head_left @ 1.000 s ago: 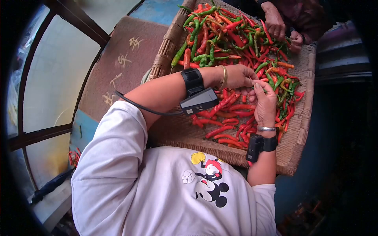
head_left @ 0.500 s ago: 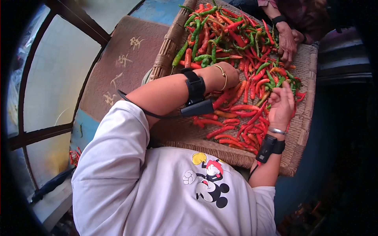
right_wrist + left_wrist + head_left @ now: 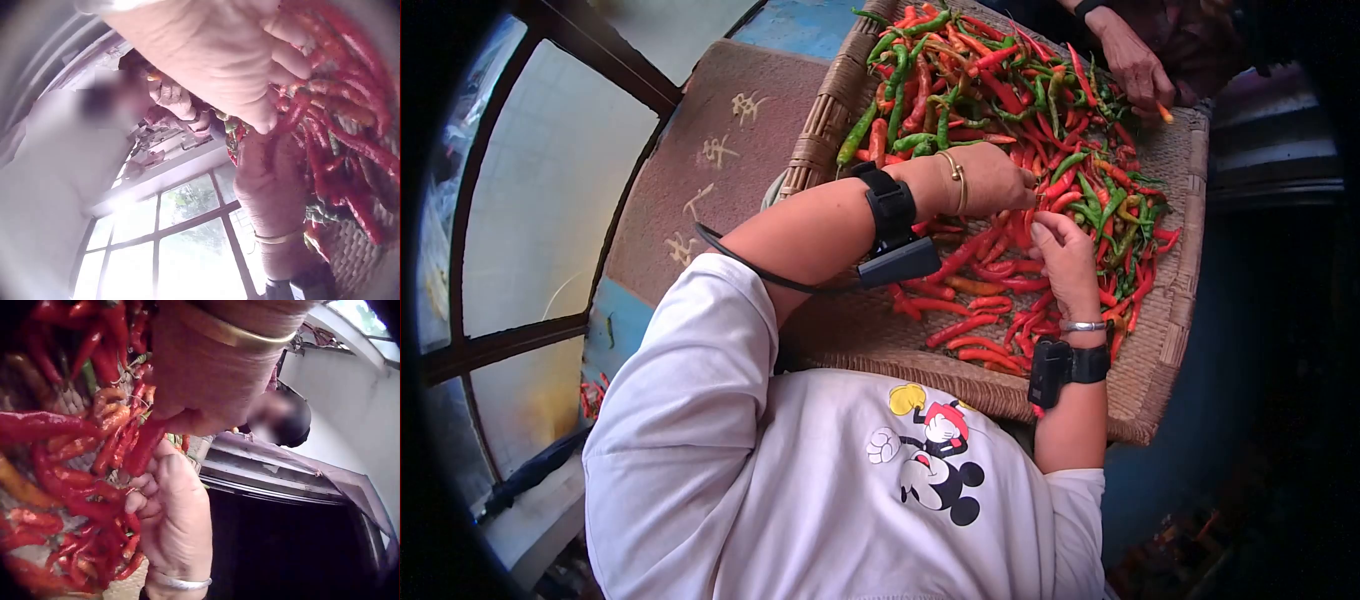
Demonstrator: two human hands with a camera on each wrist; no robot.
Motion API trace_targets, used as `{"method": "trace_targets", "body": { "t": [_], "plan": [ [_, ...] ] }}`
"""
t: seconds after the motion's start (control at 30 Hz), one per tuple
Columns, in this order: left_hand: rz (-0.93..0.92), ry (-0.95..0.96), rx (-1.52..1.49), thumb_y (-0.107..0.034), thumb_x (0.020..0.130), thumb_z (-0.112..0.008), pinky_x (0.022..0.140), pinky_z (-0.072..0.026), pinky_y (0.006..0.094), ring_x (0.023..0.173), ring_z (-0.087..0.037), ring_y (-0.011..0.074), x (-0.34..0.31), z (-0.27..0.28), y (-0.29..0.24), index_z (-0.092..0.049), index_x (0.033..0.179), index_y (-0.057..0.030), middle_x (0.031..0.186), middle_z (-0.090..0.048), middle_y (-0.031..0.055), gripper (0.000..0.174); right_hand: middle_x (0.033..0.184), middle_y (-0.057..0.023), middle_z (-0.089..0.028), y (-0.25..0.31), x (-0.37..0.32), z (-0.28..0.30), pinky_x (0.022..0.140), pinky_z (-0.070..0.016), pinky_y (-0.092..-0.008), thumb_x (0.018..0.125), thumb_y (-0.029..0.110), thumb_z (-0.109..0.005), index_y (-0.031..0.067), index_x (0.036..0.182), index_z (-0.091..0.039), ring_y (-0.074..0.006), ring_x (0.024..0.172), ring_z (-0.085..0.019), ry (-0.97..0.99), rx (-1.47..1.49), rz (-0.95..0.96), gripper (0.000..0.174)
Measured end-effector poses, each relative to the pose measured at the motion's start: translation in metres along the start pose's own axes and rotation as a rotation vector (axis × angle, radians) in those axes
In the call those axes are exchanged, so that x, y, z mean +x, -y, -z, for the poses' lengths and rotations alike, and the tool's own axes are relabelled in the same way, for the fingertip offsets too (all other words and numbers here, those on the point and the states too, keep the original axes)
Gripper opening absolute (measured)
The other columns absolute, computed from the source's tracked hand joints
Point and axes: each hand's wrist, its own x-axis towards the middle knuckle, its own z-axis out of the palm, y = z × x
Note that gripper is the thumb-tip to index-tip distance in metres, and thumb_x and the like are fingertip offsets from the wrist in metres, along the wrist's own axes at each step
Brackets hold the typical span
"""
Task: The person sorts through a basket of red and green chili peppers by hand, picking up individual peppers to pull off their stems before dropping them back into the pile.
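Note:
My left hand (image 3: pixel 992 182), with a gold bangle at its wrist, grips a red chili pepper (image 3: pixel 147 447) above the pile. Curled close in from the right is my right hand (image 3: pixel 1068 258), with a silver bangle, its thumb and fingers pinching the pepper's lower end in the left wrist view. Red chilies (image 3: pixel 980 330) lie below both hands in a woven basket tray (image 3: pixel 1170 290). Beyond my left hand is a heap of mixed red and green chilies (image 3: pixel 940 80). Green chilies (image 3: pixel 1112 205) lie just past my right hand.
Across the tray, another person's hand (image 3: pixel 1132 62) holds an orange chili (image 3: pixel 1165 114). A brown mat with pale characters (image 3: pixel 710 160) lies left of the tray. A framed window (image 3: pixel 550 190) stands at far left.
My hands came together, moved apart with the left over the red chilies and the right fingers spread, and now meet again around a red pepper. The other person's hand has moved to the tray's far edge.

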Motion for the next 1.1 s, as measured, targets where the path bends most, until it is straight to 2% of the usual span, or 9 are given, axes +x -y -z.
{"method": "trace_targets", "body": {
  "t": [0.1,0.2,0.3,0.4,0.5,0.53,0.63,0.73,1.1],
  "plan": [
    [0.026,-0.075,-0.025,-0.016,0.069,-0.053,0.054,-0.0473,0.0352,0.067,-0.058,0.0249,0.001,0.004,-0.003,-0.053,0.083,-0.0094,0.081,-0.054,0.0057,0.016,0.071,-0.0027,-0.056,-0.016,0.004,-0.002,0.053,-0.042,-0.0209,0.079,0.013,-0.054,-0.0029,0.091,-0.056,-0.007,0.06,-0.051,0.0,-0.031,0.168,0.02],
    [0.006,-0.209,-0.095,-0.017,0.07,-0.054,0.053,-0.0473,0.035,0.066,-0.058,0.0248,0.003,0.004,-0.001,-0.053,0.082,-0.0092,0.083,-0.054,0.0057,0.015,0.069,-0.0009,-0.055,-0.017,0.005,0.001,0.05,-0.041,-0.021,0.079,0.013,-0.054,-0.0019,0.088,-0.055,-0.0067,0.057,-0.05,0.106,-0.126,0.137,0.017],
    [0.15,-0.508,-0.152,-0.021,0.071,-0.054,0.053,-0.047,0.0356,0.066,-0.058,0.0254,0.004,0.01,-0.005,-0.054,0.08,-0.0098,0.081,-0.055,0.0072,0.014,0.067,0.0004,-0.054,0.003,0.001,0.004,0.045,-0.0378,-0.0182,0.081,0.014,-0.053,0.001,0.084,-0.054,-0.0053,0.054,-0.048,0.086,0.016,-0.017,0.014],
    [0.48,0.065,-0.121,-0.014,0.067,-0.054,0.06,-0.0474,0.0369,0.072,-0.059,0.0278,0.008,0.025,-0.008,-0.06,0.075,-0.0073,0.074,-0.06,0.0102,0.012,0.066,0.0001,-0.054,0.006,0.004,0.024,0.039,-0.0327,-0.0142,0.083,0.017,-0.049,0.0042,0.083,-0.053,-0.0028,0.05,-0.045,-0.091,0.271,-0.067,0.014],
    [0.415,0.196,-0.07,-0.025,0.071,-0.053,0.058,-0.0469,0.038,0.067,-0.058,0.0285,0.001,0.007,-0.012,-0.063,0.078,-0.0101,0.069,-0.06,0.0096,0.019,0.077,-0.0044,-0.056,0.004,0.009,0.043,0.049,-0.0418,-0.0182,0.083,0.015,-0.05,0.0011,0.101,-0.048,-0.007,0.059,-0.051,-0.234,0.73,0.157,0.023],
    [0.432,0.284,-0.028,-0.02,0.069,-0.054,0.058,-0.0473,0.0364,0.068,-0.06,0.0276,0.0,0.006,-0.017,-0.064,0.074,-0.009,0.072,-0.061,0.0096,0.016,0.077,-0.0044,-0.056,0.006,0.008,0.045,0.049,-0.0418,-0.0182,0.083,0.015,-0.05,0.0011,0.101,-0.048,-0.007,0.059,-0.051,-0.235,0.731,0.157,0.023],
    [0.406,0.315,0.033,-0.016,0.067,-0.056,0.057,-0.0473,0.0356,0.069,-0.06,0.0261,-0.003,0.0,-0.022,-0.064,0.073,-0.008,0.072,-0.061,0.0091,0.013,0.082,-0.0066,-0.057,0.004,0.006,0.049,0.053,-0.0444,-0.0212,0.083,0.013,-0.05,0.0006,0.11,-0.043,-0.0096,0.065,-0.053,-0.427,0.825,0.114,0.031],
    [0.417,0.384,0.045,-0.014,0.067,-0.058,0.057,-0.0474,0.0338,0.071,-0.061,0.0236,0.001,-0.002,-0.024,-0.064,0.075,-0.0095,0.073,-0.062,0.0068,0.012,0.077,-0.0059,-0.057,-0.008,0.006,0.05,0.05,-0.0428,-0.0205,0.083,0.013,-0.049,-0.0003,0.109,-0.044,-0.0091,0.062,-0.053,-0.253,0.753,0.073,0.03],
    [0.42,0.459,0.005,-0.018,0.064,-0.062,0.058,-0.0473,0.0336,0.072,-0.06,0.0234,0.002,-0.001,-0.026,-0.064,0.077,-0.0112,0.075,-0.062,0.0058,0.015,0.071,-0.0021,-0.056,-0.004,0.002,0.034,0.046,-0.0378,-0.0156,0.083,0.014,-0.049,-0.0001,0.102,-0.05,-0.005,0.055,-0.05,-0.2,0.453,0.054,0.023]
  ]
}}
